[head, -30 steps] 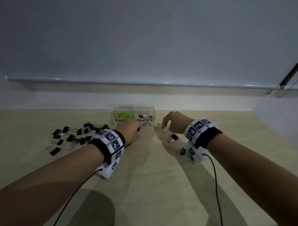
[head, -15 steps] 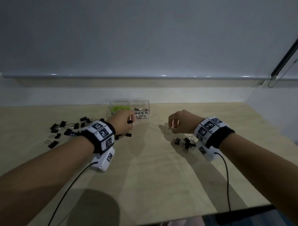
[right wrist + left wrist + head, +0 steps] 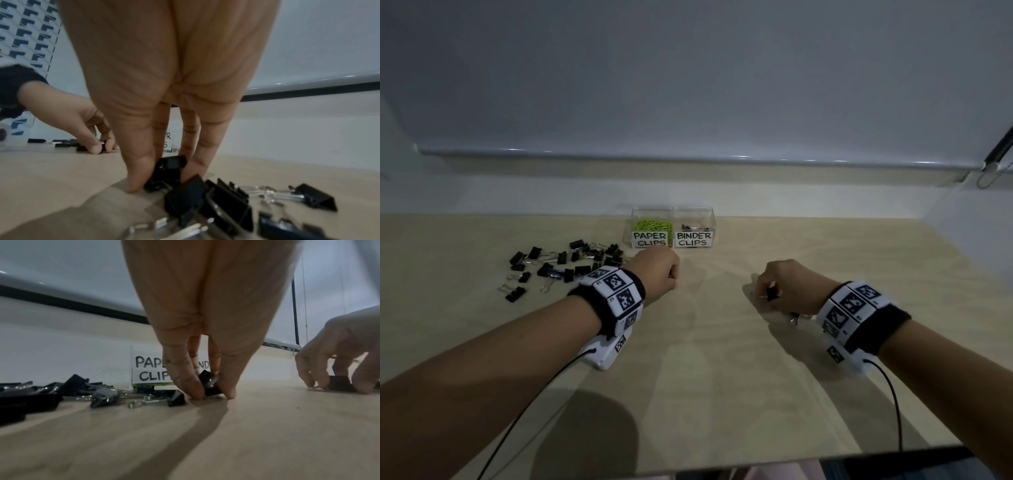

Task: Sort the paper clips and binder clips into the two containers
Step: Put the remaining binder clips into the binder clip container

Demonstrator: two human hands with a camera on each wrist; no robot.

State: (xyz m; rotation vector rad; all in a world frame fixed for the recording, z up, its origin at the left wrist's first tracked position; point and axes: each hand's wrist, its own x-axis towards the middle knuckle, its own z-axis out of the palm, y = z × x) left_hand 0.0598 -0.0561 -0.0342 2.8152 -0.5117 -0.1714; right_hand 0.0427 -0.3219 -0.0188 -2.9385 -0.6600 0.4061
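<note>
Two clear containers stand at the back of the table: one labelled PAPER CLIPS [image 3: 650, 230] holds green paper clips, the other labelled BINDER CLIPS [image 3: 694, 230] holds a few black clips. My left hand [image 3: 659, 275] is down on the table in front of them, and its thumb and fingers pinch a black binder clip [image 3: 210, 386]. My right hand [image 3: 780, 286] is down on the table to the right and pinches another black binder clip [image 3: 168, 172] at the edge of a small heap [image 3: 222, 199].
A scatter of several black binder clips [image 3: 558, 267] lies left of my left wrist. The wooden table [image 3: 705, 377] runs back to a white wall ledge. A black rod with a cord [image 3: 996, 154] hangs at the far right.
Both hands have come down from near the containers to the table. The left one now pinches a clip by the left pile; the right one has dropped onto the right heap.
</note>
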